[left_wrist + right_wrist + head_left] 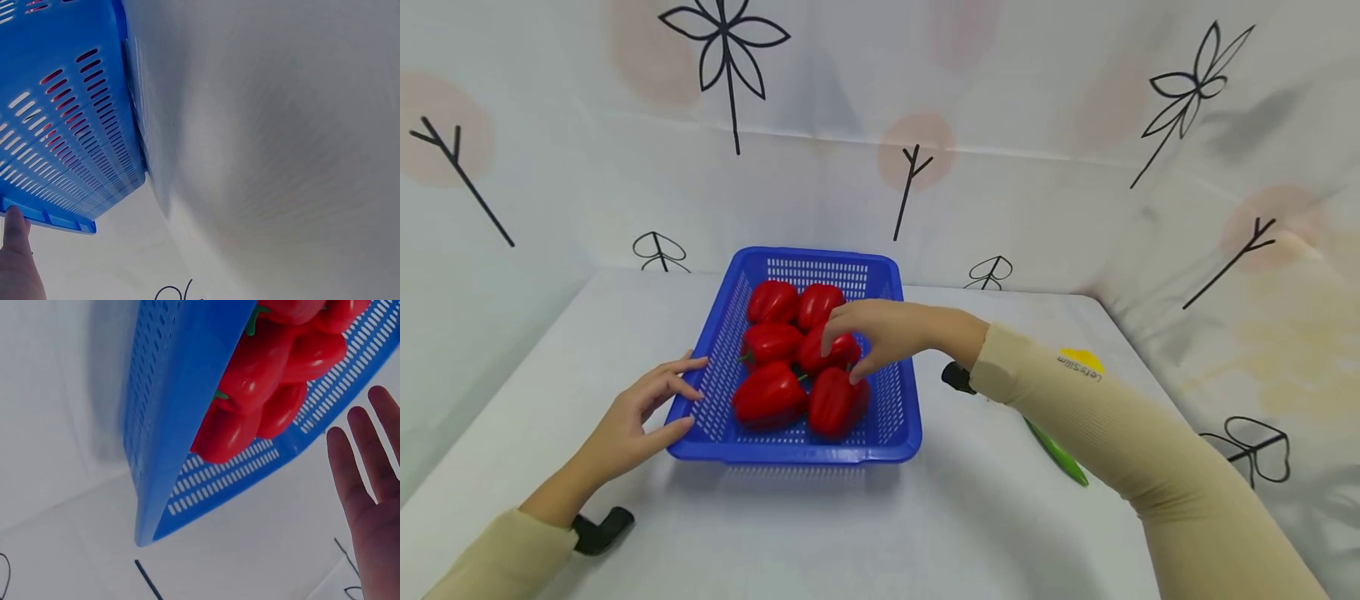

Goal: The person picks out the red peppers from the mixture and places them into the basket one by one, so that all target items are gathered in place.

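Several red bell peppers point(769, 396) lie together in a blue plastic basket point(820, 454) with slotted walls. My left hand point(647, 408) is at the basket's left rim, its fingertips touching the edge. From below, the left wrist view shows a finger point(15, 231) against the rim of the basket point(44, 37). Over the peppers hovers my right hand point(883, 329), fingers loosely bent and pointing down. The right wrist view shows that hand point(375, 512) apart from the peppers point(225, 434), its fingers extended and holding nothing.
To the right of the basket, a long green pepper point(1058, 454) lies on the white table point(985, 517), partly hidden by my right sleeve point(1090, 417). A yellow object point(1082, 360) shows behind that sleeve. Patterned cloth point(820, 192) rises behind the table.
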{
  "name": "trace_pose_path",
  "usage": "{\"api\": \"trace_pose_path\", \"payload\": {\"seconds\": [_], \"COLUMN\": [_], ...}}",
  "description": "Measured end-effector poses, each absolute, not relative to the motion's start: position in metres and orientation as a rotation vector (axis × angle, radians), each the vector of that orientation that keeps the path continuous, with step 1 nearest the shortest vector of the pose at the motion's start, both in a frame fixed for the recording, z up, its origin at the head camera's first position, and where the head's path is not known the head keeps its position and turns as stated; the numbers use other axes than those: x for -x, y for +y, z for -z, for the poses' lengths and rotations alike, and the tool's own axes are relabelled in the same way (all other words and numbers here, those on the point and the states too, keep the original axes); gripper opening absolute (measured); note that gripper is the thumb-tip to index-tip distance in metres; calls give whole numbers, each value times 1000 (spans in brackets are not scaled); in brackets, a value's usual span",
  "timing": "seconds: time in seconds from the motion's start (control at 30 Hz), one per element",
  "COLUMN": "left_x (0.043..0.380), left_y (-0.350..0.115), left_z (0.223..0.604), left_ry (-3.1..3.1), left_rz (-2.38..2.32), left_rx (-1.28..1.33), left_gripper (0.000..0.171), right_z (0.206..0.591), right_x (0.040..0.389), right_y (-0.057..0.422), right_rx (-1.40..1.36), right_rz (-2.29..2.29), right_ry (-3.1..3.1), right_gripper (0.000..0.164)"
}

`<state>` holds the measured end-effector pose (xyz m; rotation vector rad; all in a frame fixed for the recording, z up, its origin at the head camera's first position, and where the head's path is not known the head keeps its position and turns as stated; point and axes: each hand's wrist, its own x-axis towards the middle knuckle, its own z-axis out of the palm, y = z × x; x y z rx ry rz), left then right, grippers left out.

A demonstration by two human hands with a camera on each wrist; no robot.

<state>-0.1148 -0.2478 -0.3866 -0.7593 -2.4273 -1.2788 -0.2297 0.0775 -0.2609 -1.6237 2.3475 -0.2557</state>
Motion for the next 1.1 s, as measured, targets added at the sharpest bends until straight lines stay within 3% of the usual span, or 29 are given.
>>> {"api": "trace_pose_path", "payload": {"seconds": [0.23,1.1], "left_x": [116,114], "left_y": [-250,-247], "left_z": [388,389], "left_ry": [-2424,-2374], "left_rz": [1276,1224], "left_rx": [764,702], "left_gripper": [31,31], "right_z": [266,299], "right_x": [226,211], "right_y": [93,160], "right_rx": [1653,1310], "right_rz": [459,1206], "right_ry": [2453,2841], "right_gripper": [40,42]}}
